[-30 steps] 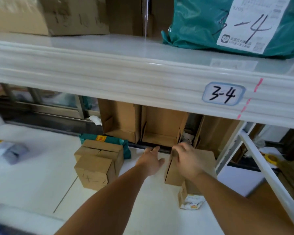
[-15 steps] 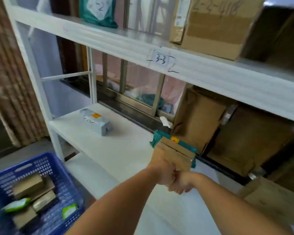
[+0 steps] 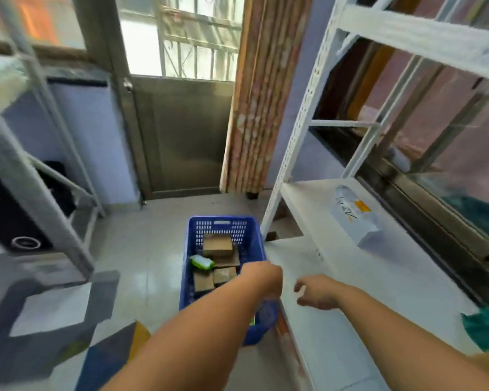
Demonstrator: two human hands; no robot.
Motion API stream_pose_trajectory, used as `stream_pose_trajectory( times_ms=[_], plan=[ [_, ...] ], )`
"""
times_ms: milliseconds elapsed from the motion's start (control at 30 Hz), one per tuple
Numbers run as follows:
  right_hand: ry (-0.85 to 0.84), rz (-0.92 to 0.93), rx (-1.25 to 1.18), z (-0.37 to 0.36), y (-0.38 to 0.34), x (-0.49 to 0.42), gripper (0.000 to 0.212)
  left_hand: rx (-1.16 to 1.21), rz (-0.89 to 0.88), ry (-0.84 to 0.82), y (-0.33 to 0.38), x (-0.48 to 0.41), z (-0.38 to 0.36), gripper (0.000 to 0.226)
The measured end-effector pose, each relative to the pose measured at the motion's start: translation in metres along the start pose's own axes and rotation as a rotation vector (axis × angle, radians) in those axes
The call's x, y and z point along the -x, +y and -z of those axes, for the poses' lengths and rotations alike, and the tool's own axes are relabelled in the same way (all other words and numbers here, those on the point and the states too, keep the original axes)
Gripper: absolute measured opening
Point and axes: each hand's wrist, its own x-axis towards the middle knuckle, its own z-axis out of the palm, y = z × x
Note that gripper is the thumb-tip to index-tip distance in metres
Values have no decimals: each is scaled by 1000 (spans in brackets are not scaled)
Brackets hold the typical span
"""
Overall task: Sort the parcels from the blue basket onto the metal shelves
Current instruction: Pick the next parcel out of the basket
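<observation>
Several parcels (image 3: pixel 217 244) lie in the blue basket (image 3: pixel 191 277) on the floor (image 3: pixel 153 249), at ten o'clock of the left hand (image 3: pixel 264 277) — the nearer one, above its rim, its grip too blurred to judge. Right hand (image 3: pixel 312 292) hangs loosely curled, empty, beside it.

1. A grey metal door (image 3: pixel 178 136) stood shut, its barred upper pane bright.
2. A patterned brownish curtain (image 3: pixel 254 108) hung just beside it.
3. Pale glossy tiles covered the floor (image 3: pixel 141 249).
4. A black box (image 3: pixel 9 221) sat at the far side.
</observation>
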Motion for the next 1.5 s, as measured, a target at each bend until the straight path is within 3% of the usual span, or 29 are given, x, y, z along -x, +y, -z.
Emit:
stream_pose_trajectory(
  times_ms=[133, 300, 533, 733, 867, 1000, 1200, 1333, 1500],
  plan=[
    [-50, 88, 99, 22, -31, -57, 40, 102, 195, -76, -72, -26, -7, 33],
    [-119, 193, 227, 49, -47, -159, 34, 101, 414, -266, -137, -90, -17, 45],
    [-237, 298, 152, 60, -67, -301, 35, 357, 609, -175, -198, -150, -59, 31],
    [-395, 283, 14, -8, -78, -395, 31, 748, 628, -176, -250, -212, -126, 43],
    [-446, 217, -109, -87, -82, -460, 28, 1097, 650, -144, -277, -282, -192, 39],
    [-462, 116, -195, -160, -75, -528, 34, 1312, 659, -240, -292, -353, -267, 44],
    [-388, 60, -271, -224, -74, -633, 44, 1629, 866, -120, -323, -434, -353, 42],
    [-339, 75, -323, -254, -79, -697, 52, 1666, 986, 44, -346, -484, -405, 38],
    [-240, 84, -440, -287, -91, -732, 58, 1751, 950, 190, -357, -525, -429, 36]
  ],
)
